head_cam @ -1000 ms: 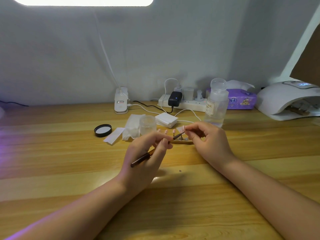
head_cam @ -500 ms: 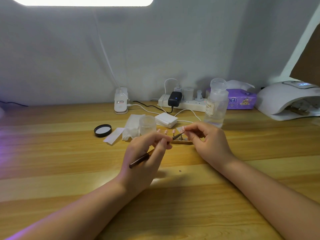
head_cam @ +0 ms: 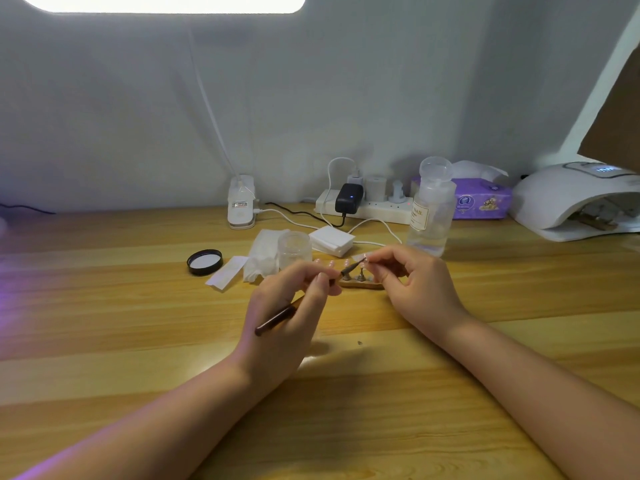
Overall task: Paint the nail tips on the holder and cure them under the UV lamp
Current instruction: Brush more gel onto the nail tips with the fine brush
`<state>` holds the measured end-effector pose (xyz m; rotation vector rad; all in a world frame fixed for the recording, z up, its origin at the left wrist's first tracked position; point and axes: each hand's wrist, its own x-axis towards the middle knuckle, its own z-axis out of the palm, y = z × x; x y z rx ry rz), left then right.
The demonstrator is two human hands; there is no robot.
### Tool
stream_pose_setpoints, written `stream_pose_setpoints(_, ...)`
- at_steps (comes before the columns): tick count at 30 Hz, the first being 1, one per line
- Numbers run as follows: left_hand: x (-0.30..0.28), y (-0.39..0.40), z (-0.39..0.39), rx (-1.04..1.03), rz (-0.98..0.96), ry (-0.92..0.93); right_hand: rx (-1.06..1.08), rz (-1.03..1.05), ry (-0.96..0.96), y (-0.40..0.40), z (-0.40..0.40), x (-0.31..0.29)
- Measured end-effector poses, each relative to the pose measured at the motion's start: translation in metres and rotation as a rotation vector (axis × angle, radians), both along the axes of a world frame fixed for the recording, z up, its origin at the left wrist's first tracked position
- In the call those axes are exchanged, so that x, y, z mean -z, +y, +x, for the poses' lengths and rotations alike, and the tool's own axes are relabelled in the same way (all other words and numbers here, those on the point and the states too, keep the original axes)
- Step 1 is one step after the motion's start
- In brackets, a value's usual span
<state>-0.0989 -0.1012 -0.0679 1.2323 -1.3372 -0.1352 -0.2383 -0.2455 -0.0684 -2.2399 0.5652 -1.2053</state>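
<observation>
The left hand (head_cam: 294,306) curls its fingers around a thin dark brown brush (head_cam: 277,317) and holds it like a pencil. The brush tip points up and to the right, and it touches a small pale nail tip (head_cam: 362,258). The right hand (head_cam: 412,282) pinches that nail tip between its thumb and first finger, just above the holder.

The small wooden holder (head_cam: 363,284) lies on the light wooden tabletop (head_cam: 104,323), between the two hands. Little metal posts stand up on it. Some pink nail tips (head_cam: 332,263) sit on posts in a row, partly hidden behind the left hand.

Just behind the left hand stands a small clear round jar (head_cam: 294,249) with its top off. A crumpled white tissue (head_cam: 263,254) lies beside the jar, and a white paper strip (head_cam: 227,271) lies next to that. A round black lid (head_cam: 205,261) rests on the tabletop to the left. A stack of white square pads (head_cam: 331,240) sits behind the jar. A tall clear bottle (head_cam: 431,209) with a label stands behind the right hand.

By the wall are a white power strip (head_cam: 377,209) with a black plug (head_cam: 349,199) in it, a small white box-shaped device (head_cam: 241,202) and a purple tissue pack (head_cam: 481,202). The white domed UV lamp (head_cam: 568,199) sits far to the right, well apart from the holder.
</observation>
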Motion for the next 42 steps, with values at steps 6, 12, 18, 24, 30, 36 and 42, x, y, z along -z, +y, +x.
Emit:
stream_pose_setpoints(6, 0.0017, -0.0024, 0.0001, 0.016, 0.009, 0.005, -0.008, 0.005, -0.003, -0.0001, 0.0005, 0.0012)
stream_pose_setpoints(12, 0.0010, -0.0001, 0.0004, 0.035, -0.001, 0.028, -0.011, 0.013, 0.018, -0.0004, -0.0004, 0.0011)
stream_pose_setpoints(18, 0.0008, -0.0015, -0.0008, -0.009, 0.006, 0.035, -0.037, 0.046, -0.006, -0.0019, 0.0004, 0.0030)
stream_pose_setpoints(24, 0.0017, -0.0032, 0.0008, -0.020, -0.019, 0.016, -0.063, 0.041, 0.000, -0.0020, 0.0003, 0.0033)
stream_pose_setpoints(30, 0.0015, -0.0027, 0.0002, 0.000, -0.020, -0.018, -0.051, 0.025, -0.011, -0.0021, 0.0008, 0.0034)
stream_pose_setpoints(36, -0.0005, 0.0014, -0.0002, 0.007, -0.028, 0.021, -0.029, 0.024, 0.002, -0.0022, 0.0007, 0.0039)
stream_pose_setpoints(42, -0.0014, -0.0006, -0.0009, -0.013, -0.023, -0.044, -0.028, 0.018, -0.004, 0.0005, 0.0002, 0.0017)
